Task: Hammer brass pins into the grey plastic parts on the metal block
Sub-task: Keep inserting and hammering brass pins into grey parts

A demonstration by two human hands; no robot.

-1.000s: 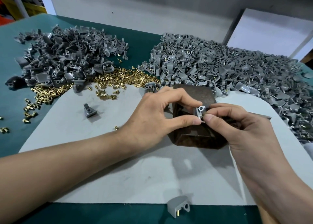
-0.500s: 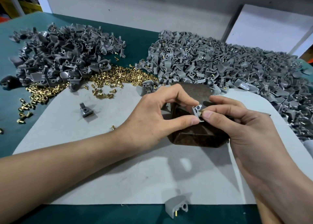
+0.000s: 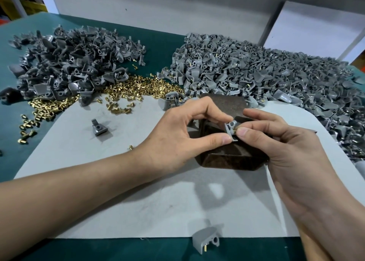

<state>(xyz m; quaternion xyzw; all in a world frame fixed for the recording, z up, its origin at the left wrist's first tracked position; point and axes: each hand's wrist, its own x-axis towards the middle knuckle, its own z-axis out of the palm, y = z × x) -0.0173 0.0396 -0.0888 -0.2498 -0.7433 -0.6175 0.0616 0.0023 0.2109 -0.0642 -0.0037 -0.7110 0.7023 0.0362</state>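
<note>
A small grey plastic part [image 3: 230,128] is pinched between the thumb and forefinger of my left hand [image 3: 177,136], just above the dark rusty metal block [image 3: 223,104]. My right hand [image 3: 276,142] presses a brass pin [image 3: 233,131] against the part with thumb and forefinger. Something dark and thin sticks out behind my right hand; I cannot tell what it is. Loose brass pins [image 3: 126,91] lie in a band beyond the grey mat [image 3: 138,191].
A dark grey parts pile [image 3: 69,63] sits at the back left, a lighter grey parts pile [image 3: 266,77] at the back right. One dark part [image 3: 98,127] lies on the mat's left. A pinned part [image 3: 206,240] rests at the near edge.
Both hands have stayed over the block. The part has tilted a little between the fingers and the brass pin now shows at my right thumb tip.
</note>
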